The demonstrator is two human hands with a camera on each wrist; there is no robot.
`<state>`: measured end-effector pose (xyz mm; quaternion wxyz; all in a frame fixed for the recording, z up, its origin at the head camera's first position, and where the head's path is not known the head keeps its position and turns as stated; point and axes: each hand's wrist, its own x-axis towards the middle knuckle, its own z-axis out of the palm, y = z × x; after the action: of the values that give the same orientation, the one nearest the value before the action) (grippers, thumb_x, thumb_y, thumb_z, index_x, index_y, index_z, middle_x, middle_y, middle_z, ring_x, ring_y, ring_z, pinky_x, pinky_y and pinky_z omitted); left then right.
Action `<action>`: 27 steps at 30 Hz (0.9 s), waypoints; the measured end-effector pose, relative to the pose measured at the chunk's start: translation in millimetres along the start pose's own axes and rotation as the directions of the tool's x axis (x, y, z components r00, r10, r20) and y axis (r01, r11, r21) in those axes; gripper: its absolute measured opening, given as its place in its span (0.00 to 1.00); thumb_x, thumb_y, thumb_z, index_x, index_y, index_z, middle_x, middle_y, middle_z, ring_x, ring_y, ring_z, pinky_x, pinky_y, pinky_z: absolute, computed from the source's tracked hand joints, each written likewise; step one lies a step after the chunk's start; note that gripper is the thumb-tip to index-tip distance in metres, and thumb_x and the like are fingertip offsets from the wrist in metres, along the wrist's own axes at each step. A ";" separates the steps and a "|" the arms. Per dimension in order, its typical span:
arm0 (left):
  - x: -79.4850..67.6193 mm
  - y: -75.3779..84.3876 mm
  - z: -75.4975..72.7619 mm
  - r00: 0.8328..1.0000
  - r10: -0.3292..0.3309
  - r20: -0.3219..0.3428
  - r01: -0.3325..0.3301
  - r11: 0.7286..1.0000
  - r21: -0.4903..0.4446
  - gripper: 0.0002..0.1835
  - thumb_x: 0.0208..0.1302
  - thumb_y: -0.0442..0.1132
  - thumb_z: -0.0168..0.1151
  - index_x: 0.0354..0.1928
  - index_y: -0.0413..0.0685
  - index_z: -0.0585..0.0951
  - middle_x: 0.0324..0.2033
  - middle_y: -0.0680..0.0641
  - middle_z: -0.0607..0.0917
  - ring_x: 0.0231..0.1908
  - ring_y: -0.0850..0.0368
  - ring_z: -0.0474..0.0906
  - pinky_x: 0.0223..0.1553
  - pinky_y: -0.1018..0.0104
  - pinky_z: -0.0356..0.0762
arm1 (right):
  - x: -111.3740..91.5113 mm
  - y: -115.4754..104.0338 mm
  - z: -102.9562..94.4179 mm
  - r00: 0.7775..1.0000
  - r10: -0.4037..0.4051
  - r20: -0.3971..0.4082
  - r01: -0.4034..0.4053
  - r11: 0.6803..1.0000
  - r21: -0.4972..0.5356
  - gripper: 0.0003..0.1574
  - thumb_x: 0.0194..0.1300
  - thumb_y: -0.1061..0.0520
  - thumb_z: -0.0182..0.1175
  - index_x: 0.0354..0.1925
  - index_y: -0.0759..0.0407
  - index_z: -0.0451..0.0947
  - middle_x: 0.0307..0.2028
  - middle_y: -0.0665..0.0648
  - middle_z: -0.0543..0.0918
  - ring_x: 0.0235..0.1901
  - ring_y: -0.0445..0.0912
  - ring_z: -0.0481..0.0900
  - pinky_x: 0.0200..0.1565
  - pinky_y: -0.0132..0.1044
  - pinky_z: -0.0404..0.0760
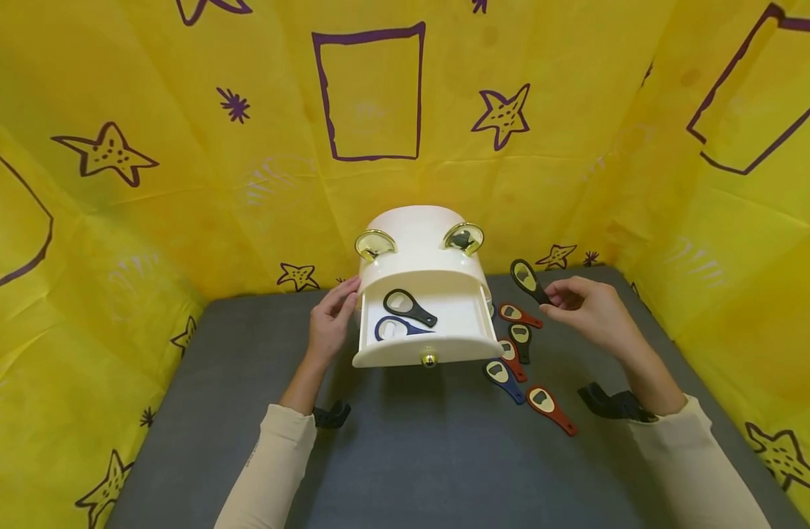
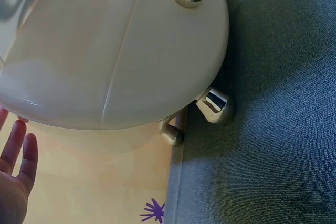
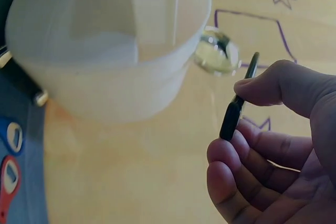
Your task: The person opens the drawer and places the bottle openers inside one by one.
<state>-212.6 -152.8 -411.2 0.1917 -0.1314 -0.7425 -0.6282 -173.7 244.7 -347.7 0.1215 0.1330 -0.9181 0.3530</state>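
Note:
A white rounded drawer box [image 1: 414,253] with two gold-rimmed round pieces on top stands at the back of the table. Its upper drawer [image 1: 457,348] is pulled out, holding a black bottle opener [image 1: 423,315] and a blue bottle opener [image 1: 405,330]. My left hand [image 1: 327,327] touches the box's left side with extended fingers, also visible at the edge of the left wrist view. Right of the box, my right hand [image 1: 592,308] pinches another black bottle opener [image 3: 231,119] by its handle, between thumb and fingers, its oval head tilted up and left in the head view.
Several bottle openers lie on the grey table [image 1: 246,411] right of the box, among them a blue one [image 1: 508,385], a black one [image 1: 523,351] and a red one [image 1: 558,416]. A yellow patterned cloth [image 1: 279,162] encloses the back and sides. The box stands on short metallic feet [image 2: 215,109].

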 end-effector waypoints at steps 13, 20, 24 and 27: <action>-0.4 -1.3 0.8 0.999 0.052 -0.014 -0.053 0.998 -0.024 0.15 0.65 0.24 0.57 0.53 0.24 0.78 0.57 0.28 0.78 0.54 0.75 0.75 0.49 0.83 0.76 | 34.0 -42.0 18.3 0.977 -0.102 0.190 0.095 0.994 0.046 0.11 0.55 0.61 0.69 0.38 0.65 0.83 0.31 0.58 0.84 0.31 0.44 0.78 0.33 0.26 0.78; 0.6 -2.2 0.3 0.998 0.055 -0.009 -0.055 0.998 -0.031 0.15 0.65 0.24 0.57 0.53 0.24 0.78 0.57 0.28 0.78 0.55 0.73 0.75 0.49 0.83 0.76 | 47.4 -55.4 35.6 0.944 -0.149 0.296 0.150 0.988 0.020 0.09 0.54 0.61 0.69 0.35 0.64 0.83 0.27 0.54 0.83 0.29 0.42 0.78 0.35 0.32 0.79; 0.9 -2.0 0.0 0.999 0.050 -0.006 -0.050 0.998 -0.027 0.15 0.65 0.24 0.58 0.53 0.24 0.78 0.57 0.28 0.78 0.55 0.74 0.75 0.49 0.83 0.76 | 52.1 -62.3 43.7 0.932 -0.162 0.323 0.179 0.984 -0.023 0.07 0.54 0.60 0.68 0.33 0.62 0.83 0.25 0.53 0.82 0.28 0.42 0.77 0.35 0.34 0.78; 0.7 -1.8 -0.1 0.999 0.045 -0.008 -0.045 0.999 -0.025 0.15 0.65 0.25 0.58 0.53 0.25 0.78 0.57 0.29 0.78 0.55 0.74 0.75 0.49 0.83 0.76 | 54.8 -67.4 48.0 0.931 -0.160 0.328 0.187 0.981 -0.052 0.07 0.53 0.59 0.68 0.32 0.62 0.83 0.24 0.52 0.82 0.27 0.42 0.76 0.34 0.35 0.77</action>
<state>-214.0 -153.2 -412.4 0.2070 -0.1483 -0.7307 -0.6335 -208.9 155.1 -323.4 0.0060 0.2643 -0.9241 0.2762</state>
